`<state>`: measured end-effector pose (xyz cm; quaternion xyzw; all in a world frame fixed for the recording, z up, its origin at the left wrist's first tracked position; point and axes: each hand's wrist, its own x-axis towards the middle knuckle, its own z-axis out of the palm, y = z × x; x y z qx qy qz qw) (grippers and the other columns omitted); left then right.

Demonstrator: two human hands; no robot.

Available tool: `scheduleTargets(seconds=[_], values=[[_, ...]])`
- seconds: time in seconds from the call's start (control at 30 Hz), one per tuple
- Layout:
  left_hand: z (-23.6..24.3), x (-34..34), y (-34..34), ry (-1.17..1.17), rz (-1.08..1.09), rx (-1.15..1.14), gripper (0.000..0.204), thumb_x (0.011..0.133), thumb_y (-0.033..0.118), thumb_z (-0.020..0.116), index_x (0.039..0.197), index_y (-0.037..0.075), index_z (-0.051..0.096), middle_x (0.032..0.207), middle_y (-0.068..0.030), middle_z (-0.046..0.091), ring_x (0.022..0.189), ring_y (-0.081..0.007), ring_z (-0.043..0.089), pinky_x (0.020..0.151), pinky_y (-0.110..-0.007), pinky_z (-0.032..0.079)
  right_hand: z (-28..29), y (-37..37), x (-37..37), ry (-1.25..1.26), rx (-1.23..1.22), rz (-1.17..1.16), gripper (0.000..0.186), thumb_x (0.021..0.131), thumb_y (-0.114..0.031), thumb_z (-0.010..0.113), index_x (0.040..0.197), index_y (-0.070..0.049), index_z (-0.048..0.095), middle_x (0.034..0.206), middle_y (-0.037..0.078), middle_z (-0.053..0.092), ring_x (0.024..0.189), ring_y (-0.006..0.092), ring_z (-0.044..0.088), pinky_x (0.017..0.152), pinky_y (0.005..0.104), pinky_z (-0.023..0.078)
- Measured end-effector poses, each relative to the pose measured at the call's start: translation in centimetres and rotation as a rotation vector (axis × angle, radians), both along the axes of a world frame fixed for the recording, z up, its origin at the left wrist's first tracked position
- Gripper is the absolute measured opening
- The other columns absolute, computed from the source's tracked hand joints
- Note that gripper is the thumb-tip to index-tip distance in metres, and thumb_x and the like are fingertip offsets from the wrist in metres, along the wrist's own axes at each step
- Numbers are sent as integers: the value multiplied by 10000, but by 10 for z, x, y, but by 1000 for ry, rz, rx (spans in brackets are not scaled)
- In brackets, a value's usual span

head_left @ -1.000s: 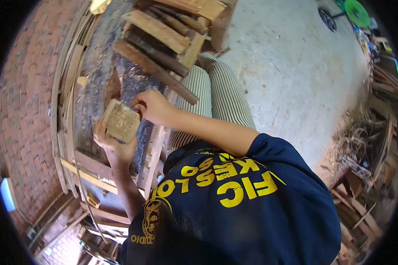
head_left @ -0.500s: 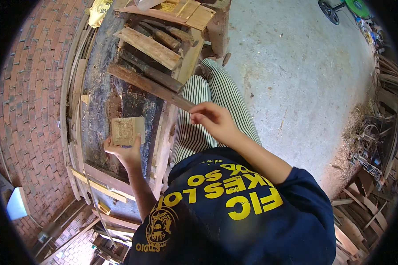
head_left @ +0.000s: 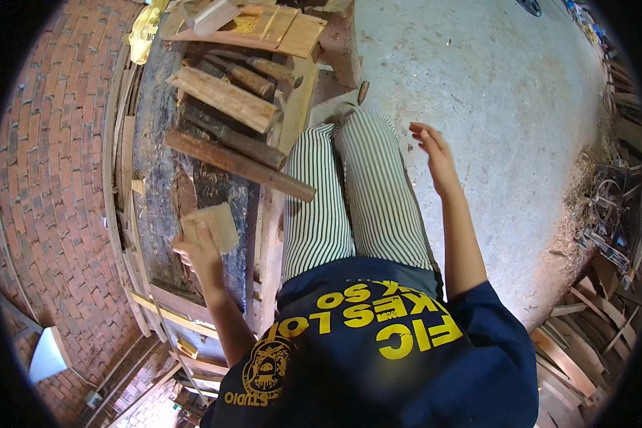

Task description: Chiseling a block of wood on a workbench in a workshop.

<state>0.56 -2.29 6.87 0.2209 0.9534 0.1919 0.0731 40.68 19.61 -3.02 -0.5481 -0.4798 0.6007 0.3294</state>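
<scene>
A small square wooden block (head_left: 223, 222) with a carved face is at the middle of the dark workbench (head_left: 165, 260). My left hand (head_left: 202, 255) grips its near left corner, one digit lying across the face and the other fingers curled at the edge. Part of the carving is hidden by that hand. Out to the right, my right hand (head_left: 435, 153) is raised above the floor with its fingers stretched out and nothing in them. A long brown wooden bar (head_left: 239, 165) lies slanted across the bench, its end reaching over my left thigh.
Beyond the bar lie a dark round-handled tool (head_left: 246, 145), a pale wooden plank (head_left: 225, 98) and several wooden-handled tools (head_left: 252, 80). Boards with wood shavings (head_left: 246, 24) stand at the far end. A brick wall (head_left: 64, 157) runs along the left; scrap wood (head_left: 567, 357) is piled at right.
My right hand has let go of the bar and swung right, away from the bench. The bar now rests by itself. My left hand has shifted over the block, which has turned slightly.
</scene>
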Motion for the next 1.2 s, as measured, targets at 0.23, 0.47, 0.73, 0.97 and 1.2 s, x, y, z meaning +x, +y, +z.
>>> scheduleTargets(seconds=[0.23, 0.47, 0.73, 0.97, 1.2], values=[[-24, -13, 26, 166, 62, -128, 647, 916, 448, 576, 1289, -51, 401, 1231, -293, 510, 1097, -449, 521, 960, -481, 410, -282, -6, 7, 103, -471, -71, 629, 991, -508, 333, 1401, -46, 451, 1418, 123, 484, 1316, 269, 425, 1078, 356, 335], [-27, -19, 31, -167, 150, 140, 570, 937, 370, 537, 1253, -79, 386, 1189, -245, 480, 1023, -328, 500, 931, -441, 420, -436, 11, 40, 9, -810, -119, 540, 939, -369, 470, 1317, 14, 522, 1274, 143, 609, 1139, 276, 597, 984, 318, 442], [33, -10, 60, -82, 293, 27, 831, 946, 401, 487, 1508, -18, 42, 1512, -251, 198, 1342, -336, 341, 1098, -410, 309, -421, 18, -52, -502, -790, 320, 716, 710, -416, 719, 1281, -26, 535, 1176, 247, 627, 1128, 362, 593, 962, 376, 461], [9, -21, 58, -138, 299, 229, 416, 948, 310, 474, 1230, 18, 383, 1192, -177, 468, 1121, -276, 473, 996, -411, 388, -391, 36, -28, -532, -886, 147, 743, 700, -404, 740, 1323, -68, 517, 1208, 234, 617, 1182, 324, 568, 992, 388, 437], [-36, -31, 73, -366, 199, 245, 629, 922, 388, 517, 1348, -27, 313, 1330, -235, 414, 1184, -313, 469, 1007, -427, 390, -437, 25, 72, -375, -706, -231, 638, 734, -361, 744, 1226, 22, 609, 1163, 228, 644, 1029, 307, 645, 884, 388, 509]])
